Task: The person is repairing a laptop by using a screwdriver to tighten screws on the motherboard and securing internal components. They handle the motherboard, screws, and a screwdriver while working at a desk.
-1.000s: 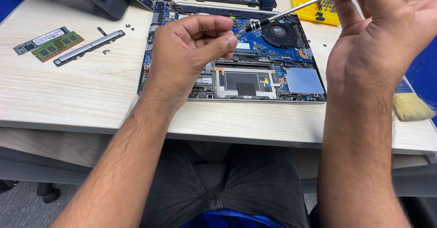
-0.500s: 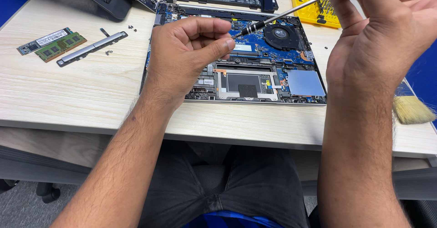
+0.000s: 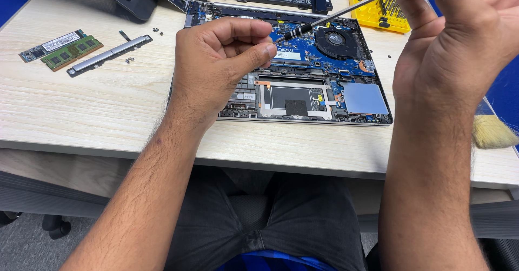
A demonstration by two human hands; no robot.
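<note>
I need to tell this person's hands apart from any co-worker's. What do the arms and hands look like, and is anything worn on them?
Both forearms are bare, with no sleeves in view. The left hand and the right hand wear no gloves, rings, watch or wristband. Dark hair covers both forearms.

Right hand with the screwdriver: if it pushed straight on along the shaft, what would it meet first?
Probably the left hand: the screwdriver in the right hand points its tip at the thumb and curled forefinger, over the opened laptop's blue board. Depth is unclear; it may strike the board instead.
</note>
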